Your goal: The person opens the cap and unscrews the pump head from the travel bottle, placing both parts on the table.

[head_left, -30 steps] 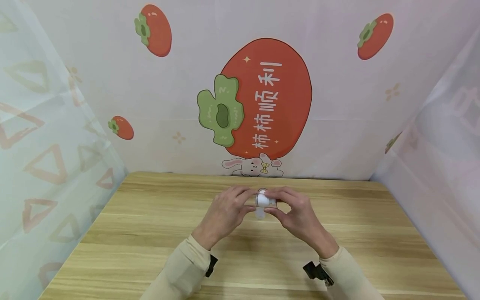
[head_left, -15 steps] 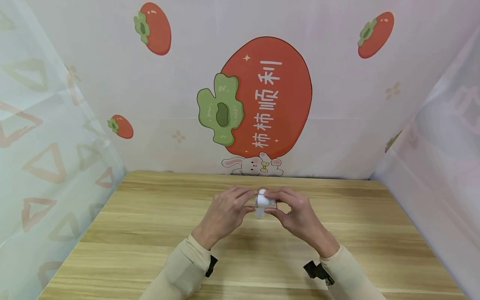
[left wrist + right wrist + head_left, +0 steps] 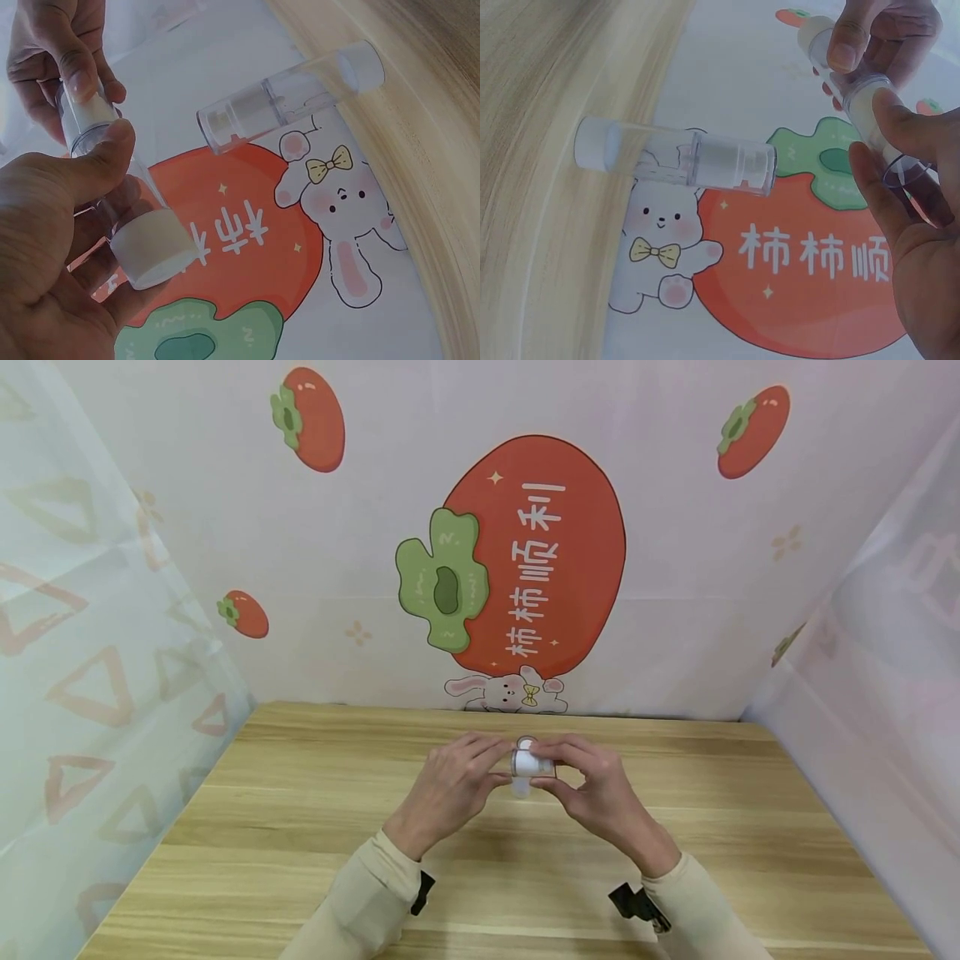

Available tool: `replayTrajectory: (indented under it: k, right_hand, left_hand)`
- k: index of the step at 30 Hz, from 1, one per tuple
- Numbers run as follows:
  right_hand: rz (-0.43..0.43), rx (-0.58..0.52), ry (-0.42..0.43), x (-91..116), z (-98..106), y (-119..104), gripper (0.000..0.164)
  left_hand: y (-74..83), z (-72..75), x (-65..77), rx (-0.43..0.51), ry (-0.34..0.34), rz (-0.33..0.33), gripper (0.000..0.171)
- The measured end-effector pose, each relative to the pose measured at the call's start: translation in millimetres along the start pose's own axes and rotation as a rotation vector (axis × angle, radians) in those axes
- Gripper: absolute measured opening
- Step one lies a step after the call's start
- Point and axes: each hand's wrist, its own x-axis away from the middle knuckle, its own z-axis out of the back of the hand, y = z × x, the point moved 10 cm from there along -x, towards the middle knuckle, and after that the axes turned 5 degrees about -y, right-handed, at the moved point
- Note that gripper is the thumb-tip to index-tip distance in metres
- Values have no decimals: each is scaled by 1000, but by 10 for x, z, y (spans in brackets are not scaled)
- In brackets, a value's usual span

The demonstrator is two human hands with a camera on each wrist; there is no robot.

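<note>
Both hands on one clear bottle (image 3: 529, 764), held above the wooden table (image 3: 247, 852), lying roughly sideways between them in the head view. Left hand (image 3: 450, 789) grips the body next to the white base (image 3: 154, 247); thumb and fingers curled round it, narrow gap, bottle filling it. Right hand (image 3: 603, 789) pinches the opposite end, thumb on one side, fingers on the other, at the clear cap (image 3: 902, 171) over a white inner part (partly hidden by the fingers). Hands close together, the bottle bridging them.

Second bottle (image 3: 731, 165), same look: clear, white base, clear cap. Stands upright on the table, near the held one but apart from it in the wrist views (head view mostly hides it behind the held bottle). Neither hand touches it.

Behind the table, white backdrop (image 3: 675, 635) with a big red fruit print (image 3: 562, 585), white lettering on it, rabbit print (image 3: 504, 695) just below. Light sleeves (image 3: 367, 893) on both arms, dark devices (image 3: 422, 893) at the wrists.
</note>
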Motion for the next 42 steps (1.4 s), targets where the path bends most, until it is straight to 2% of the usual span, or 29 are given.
replayTrajectory:
  k: [10,20,42]
  right_hand:
    - [-9,9,17,18,3,11,51]
    - [-33,10,17,9,23,32,49]
    - [-20,-19,4,-6,56,19,50]
  left_hand:
    - [9,-12,-7,-32,-10,7,44]
    - [23,1,-6,-82,20,7,43]
    - [68,12,-15,-104,29,-4,44]
